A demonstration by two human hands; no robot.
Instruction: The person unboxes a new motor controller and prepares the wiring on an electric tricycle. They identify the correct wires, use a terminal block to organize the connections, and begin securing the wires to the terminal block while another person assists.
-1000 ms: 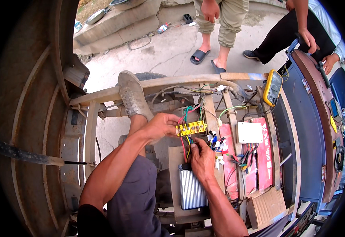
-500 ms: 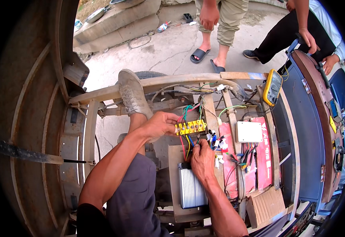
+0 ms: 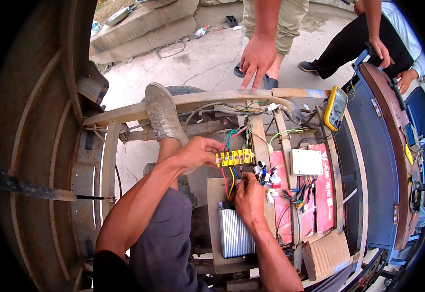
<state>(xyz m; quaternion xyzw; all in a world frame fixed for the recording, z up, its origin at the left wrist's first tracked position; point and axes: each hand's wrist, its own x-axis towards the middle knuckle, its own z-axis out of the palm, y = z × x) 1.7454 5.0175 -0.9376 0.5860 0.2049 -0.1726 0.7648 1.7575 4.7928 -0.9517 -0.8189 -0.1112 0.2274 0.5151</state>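
My left hand [image 3: 200, 152] is closed on the left end of a yellow terminal block [image 3: 237, 157] with a row of screws, holding it over the open frame. Green and red wires [image 3: 229, 138] run from its far side. Below it, red, yellow and blue wires [image 3: 231, 179] lead down toward a silver finned metal box [image 3: 236, 232]. Just under the block, my right hand [image 3: 249, 197] pinches a wire whose ring-shaped end sticks up past the fingertips. Beside that hand sits a cluster of small white, blue and red connectors [image 3: 271, 176].
Red-covered blocks [image 3: 324, 194] carry a white box [image 3: 306, 162] and loose leads. A yellow multimeter [image 3: 335, 108] leans at the frame's far right corner. A cardboard piece [image 3: 326, 255] lies nearer. Another person's hand [image 3: 258, 61] touches the far beam [image 3: 212, 99]; my shoe [image 3: 164, 114] rests there too.
The other person's hand has come down and forward onto the far beam. My right hand has shifted slightly left with the wire; my left hand keeps its hold on the terminal block.
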